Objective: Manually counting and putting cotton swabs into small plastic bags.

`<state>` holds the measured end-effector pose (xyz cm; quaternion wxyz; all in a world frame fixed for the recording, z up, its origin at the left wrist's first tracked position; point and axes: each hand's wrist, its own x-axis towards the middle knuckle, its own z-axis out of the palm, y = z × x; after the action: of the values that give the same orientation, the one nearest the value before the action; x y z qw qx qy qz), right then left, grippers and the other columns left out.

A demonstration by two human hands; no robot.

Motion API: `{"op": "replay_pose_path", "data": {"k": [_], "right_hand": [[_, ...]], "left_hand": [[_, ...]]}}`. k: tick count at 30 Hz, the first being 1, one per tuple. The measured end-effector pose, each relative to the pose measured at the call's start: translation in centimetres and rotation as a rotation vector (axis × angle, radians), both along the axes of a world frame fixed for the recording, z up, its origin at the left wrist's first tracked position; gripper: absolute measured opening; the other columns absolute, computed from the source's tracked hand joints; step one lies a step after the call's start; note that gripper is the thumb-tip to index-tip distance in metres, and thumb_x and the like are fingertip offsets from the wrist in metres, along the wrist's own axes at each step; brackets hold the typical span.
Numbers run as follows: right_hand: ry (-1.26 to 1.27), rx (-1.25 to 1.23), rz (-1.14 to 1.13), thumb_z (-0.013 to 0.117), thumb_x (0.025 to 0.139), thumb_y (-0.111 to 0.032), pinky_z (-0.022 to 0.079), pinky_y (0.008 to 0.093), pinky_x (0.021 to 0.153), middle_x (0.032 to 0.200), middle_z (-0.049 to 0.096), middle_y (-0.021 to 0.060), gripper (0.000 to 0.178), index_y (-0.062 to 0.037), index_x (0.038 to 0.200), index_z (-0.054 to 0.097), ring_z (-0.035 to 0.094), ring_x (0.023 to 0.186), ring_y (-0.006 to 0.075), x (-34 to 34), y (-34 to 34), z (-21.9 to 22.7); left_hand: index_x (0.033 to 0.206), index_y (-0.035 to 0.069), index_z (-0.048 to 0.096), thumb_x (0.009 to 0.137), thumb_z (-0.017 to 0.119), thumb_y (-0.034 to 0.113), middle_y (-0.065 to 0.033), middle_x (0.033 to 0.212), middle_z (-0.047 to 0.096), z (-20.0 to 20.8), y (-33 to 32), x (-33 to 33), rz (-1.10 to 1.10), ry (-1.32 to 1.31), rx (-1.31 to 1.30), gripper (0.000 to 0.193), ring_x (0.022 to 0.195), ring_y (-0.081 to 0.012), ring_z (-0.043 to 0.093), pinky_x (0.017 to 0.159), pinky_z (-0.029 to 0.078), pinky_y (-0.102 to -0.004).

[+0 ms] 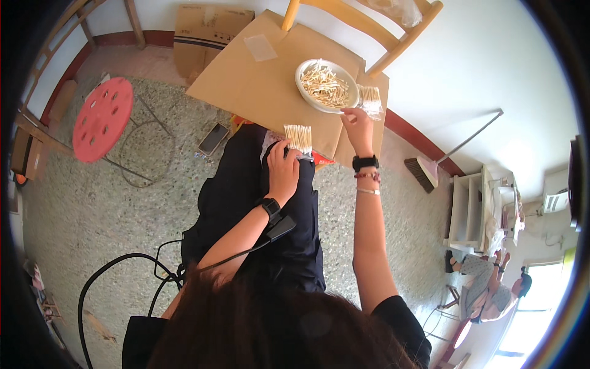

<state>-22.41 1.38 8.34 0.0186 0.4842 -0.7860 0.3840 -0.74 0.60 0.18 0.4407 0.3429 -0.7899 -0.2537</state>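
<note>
Both hands at work around a bowl of cotton swabs

The white bowl [306, 97] sits on a cardboard sheet [264, 89], heaped with loose cotton swabs [327, 87]. Nearer the person than the bowl, the left hand [284, 172] has its grip closed on the lower end of a swab bundle [298, 136], whose tips fan upward above the lap. The right hand [357, 128] is at the bowl's near right rim, fingertips bunched; whether its grip pinches a swab, I cannot tell. Just right of the bowl lies a second bundle [370, 97] with clear plastic. Beyond the bowl rises a wooden chair back [405, 47]. Well left of it are a phone [214, 139] on the floor and a red stool [104, 120].
</note>
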Motion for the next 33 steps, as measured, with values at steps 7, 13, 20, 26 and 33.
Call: {"op": "replay_pose_path", "data": {"k": [7, 13, 20, 26, 33], "right_hand": [[0.116, 0.278, 0.025, 0.063, 0.079, -0.021, 0.05, 0.0373, 0.069, 0.084, 0.068, 0.0107, 0.018, -0.0165, 0.094, 0.073, 0.064, 0.076, 0.0268, -4.0, -7.1, -0.9], [0.127, 0.434, -0.059, 0.067, 0.075, -0.024, 0.052, 0.0369, 0.072, 0.088, 0.069, 0.0091, 0.016, -0.0238, 0.09, 0.074, 0.066, 0.083, 0.0261, -3.6, -9.4, -2.5], [0.156, 0.402, -0.071, 0.071, 0.074, -0.026, 0.049, 0.0343, 0.065, 0.077, 0.067, 0.0053, 0.013, -0.0172, 0.085, 0.071, 0.064, 0.074, 0.0228, -3.0, -8.9, -1.8], [0.069, 0.057, -0.061, 0.069, 0.077, -0.022, 0.046, 0.0355, 0.061, 0.072, 0.061, 0.0059, 0.012, -0.0135, 0.085, 0.069, 0.06, 0.07, 0.0242, 0.5, -3.4, 0.7], [-0.291, -0.256, -0.032, 0.07, 0.082, -0.012, 0.028, 0.0198, 0.047, 0.065, 0.052, -0.0044, 0.01, -0.0053, 0.089, 0.067, 0.035, 0.052, 0.0006, 8.1, 2.7, 2.9]], "left_hand": [[0.096, 0.011, 0.054, 0.076, 0.058, -0.002, -0.0131, 0.12, 0.048, 0.0, -0.1, 0.1, -0.028, 0.051, -0.026, 0.024, 0.115, -0.0356, 0.043, 0.096, 0.035, -0.0455], [0.093, 0.009, 0.054, 0.076, 0.057, -0.002, -0.0139, 0.118, 0.049, -0.2, -0.5, 0.3, -0.031, 0.054, -0.01, 0.021, 0.113, -0.0364, 0.044, 0.097, 0.034, -0.0458], [0.093, 0.009, 0.054, 0.076, 0.057, -0.001, -0.0136, 0.118, 0.049, -0.4, -0.8, 0.5, -0.041, 0.068, -0.016, 0.02, 0.112, -0.0359, 0.044, 0.097, 0.034, -0.0463], [0.094, 0.011, 0.055, 0.078, 0.056, 0.002, -0.0119, 0.119, 0.049, -0.6, -0.5, 0.5, -0.03, 0.048, -0.004, 0.018, 0.115, -0.0335, 0.043, 0.096, 0.034, -0.0438], [0.091, 0.009, 0.056, 0.078, 0.056, 0.001, -0.0124, 0.122, 0.046, -0.2, -0.3, 0.3, -0.032, 0.07, 0.005, 0.015, 0.116, -0.0344, 0.042, 0.097, 0.032, -0.0452]]}}
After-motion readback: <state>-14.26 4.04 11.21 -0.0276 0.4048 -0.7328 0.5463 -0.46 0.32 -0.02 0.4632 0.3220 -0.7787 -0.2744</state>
